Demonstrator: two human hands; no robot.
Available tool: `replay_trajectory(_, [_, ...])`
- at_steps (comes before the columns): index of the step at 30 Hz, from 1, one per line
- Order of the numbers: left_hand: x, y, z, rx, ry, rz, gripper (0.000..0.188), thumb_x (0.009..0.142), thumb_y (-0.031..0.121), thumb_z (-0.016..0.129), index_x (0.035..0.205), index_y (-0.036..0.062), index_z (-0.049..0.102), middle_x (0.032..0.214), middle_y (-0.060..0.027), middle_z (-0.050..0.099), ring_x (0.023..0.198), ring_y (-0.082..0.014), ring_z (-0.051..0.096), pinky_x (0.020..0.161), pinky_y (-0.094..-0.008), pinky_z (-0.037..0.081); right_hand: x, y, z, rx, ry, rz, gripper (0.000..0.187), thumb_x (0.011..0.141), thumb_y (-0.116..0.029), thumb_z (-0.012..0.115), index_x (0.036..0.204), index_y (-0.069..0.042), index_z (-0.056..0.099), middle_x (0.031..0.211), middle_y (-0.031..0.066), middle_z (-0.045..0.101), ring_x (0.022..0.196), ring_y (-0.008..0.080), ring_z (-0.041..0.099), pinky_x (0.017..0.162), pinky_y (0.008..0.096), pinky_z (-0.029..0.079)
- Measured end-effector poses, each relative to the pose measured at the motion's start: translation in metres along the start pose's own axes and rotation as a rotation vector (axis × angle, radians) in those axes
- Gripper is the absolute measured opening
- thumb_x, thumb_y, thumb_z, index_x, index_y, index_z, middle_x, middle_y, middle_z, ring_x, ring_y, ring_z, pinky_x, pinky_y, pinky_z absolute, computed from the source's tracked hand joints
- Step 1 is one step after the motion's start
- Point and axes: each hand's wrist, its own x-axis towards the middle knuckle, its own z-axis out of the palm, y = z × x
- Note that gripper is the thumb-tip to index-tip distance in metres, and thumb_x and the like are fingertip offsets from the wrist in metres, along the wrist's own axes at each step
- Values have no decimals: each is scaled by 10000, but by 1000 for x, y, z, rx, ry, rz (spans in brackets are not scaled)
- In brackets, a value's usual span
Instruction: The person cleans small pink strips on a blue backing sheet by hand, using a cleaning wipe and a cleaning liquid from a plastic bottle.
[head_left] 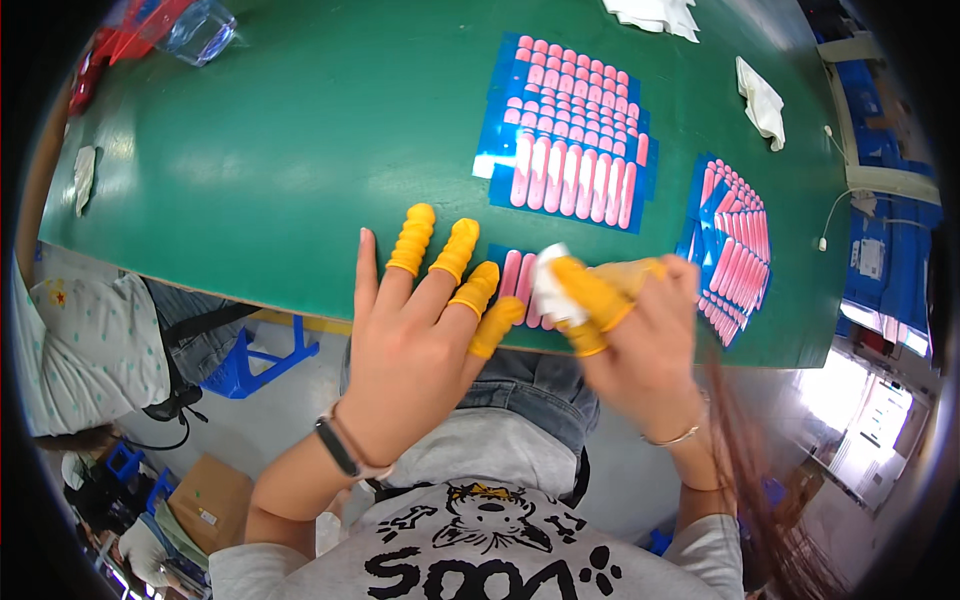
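Yellow finger cots cover the thumb and several fingers of my left hand (415, 325), whose little finger is bare. That hand lies spread at the table's near edge, its thumb at the left side of a blue sheet with long pink pieces (511, 275). My right hand (645, 325), also in yellow finger cots, pinches a folded white cloth (550, 285) against this sheet. The cloth and the right fingers hide much of the sheet.
Farther off on the green table (300, 150) lies a larger group of blue sheets with pink pieces (570, 130). Another stack (735, 240) sits to the right. White cloths (760, 103) lie at the far right, a clear plastic container (200, 32) at the far left. Another person (95, 345) is at the left.
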Motion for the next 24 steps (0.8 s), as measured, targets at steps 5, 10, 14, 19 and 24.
replay_trajectory(5, [5,-1,17,-6,198,32,264,822,206,755,1016,32,711,1217,-153,638,1269,-413,501,1081,-700,253,-11,-7,18,-67,-5,-3,376,761,-151,728,1135,-121,700,990,23,616,854,190,558,816,416,346])
replay_trajectory(10, [2,-1,20,-17,199,-26,295,814,238,768,1043,62,705,1221,-137,621,1281,-392,478,1097,-683,232,-19,19,0,-226,-29,242,279,815,-142,721,1094,-144,721,929,20,615,847,195,578,770,436,341])
replay_trajectory(14, [4,0,17,78,144,7,360,819,244,751,1169,170,713,1267,-136,576,1280,-398,457,1104,-672,227,-22,1,8,-79,-47,-66,274,849,-168,677,1119,-144,716,930,17,623,878,197,591,804,436,339])
replay_trajectory(19, [4,2,13,53,120,4,348,824,244,744,1169,203,728,1280,-135,566,1282,-400,450,1109,-669,222,-16,23,4,-245,12,108,290,774,-195,705,1055,-126,720,918,10,639,854,207,583,803,465,366])
replay_trajectory(24, [2,1,16,72,136,-13,332,831,259,742,1159,204,735,1281,-132,565,1286,-396,447,1110,-663,224,-38,4,14,-95,-9,-30,247,774,-168,729,1017,-122,724,976,15,622,846,215,553,840,454,336])
